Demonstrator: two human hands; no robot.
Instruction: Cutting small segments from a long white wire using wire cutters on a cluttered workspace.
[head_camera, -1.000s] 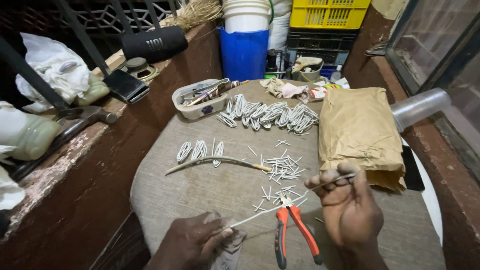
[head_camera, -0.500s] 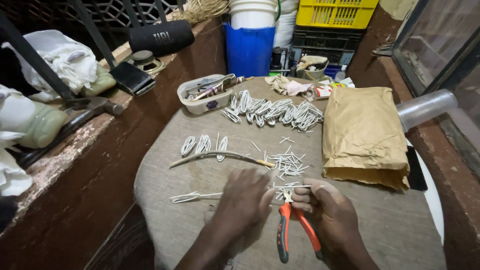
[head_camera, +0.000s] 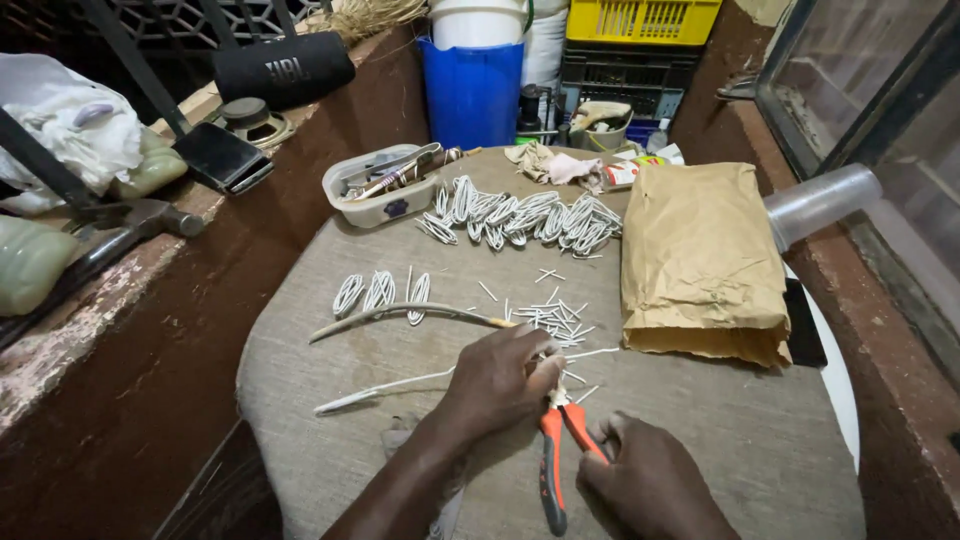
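Note:
My left hand (head_camera: 498, 380) is closed on a long white wire (head_camera: 370, 390) that trails left across the cloth-covered table (head_camera: 300, 440). Its fingertips pinch the wire at the jaws of the orange-handled pliers (head_camera: 553, 455). Just right of them, my right hand (head_camera: 655, 485) grips one plier handle while the other handle sticks out toward me. Short cut bits of white wire (head_camera: 550, 318) lie scattered just beyond my left hand. A thin curved stick (head_camera: 400, 312) and three small wire coils (head_camera: 380, 292) lie farther left.
A row of several white wire coils (head_camera: 520, 218) lies at the back, beside a plastic tub of tools (head_camera: 385, 190). A brown paper bag (head_camera: 700, 260) lies on the right. A hammer (head_camera: 120, 235), a black speaker (head_camera: 285, 70) and a blue bucket (head_camera: 470, 90) sit on the ledge and beyond.
My left hand has come up from the near edge to the table's middle with the wire. My right hand has dropped from holding wire onto the pliers' handles.

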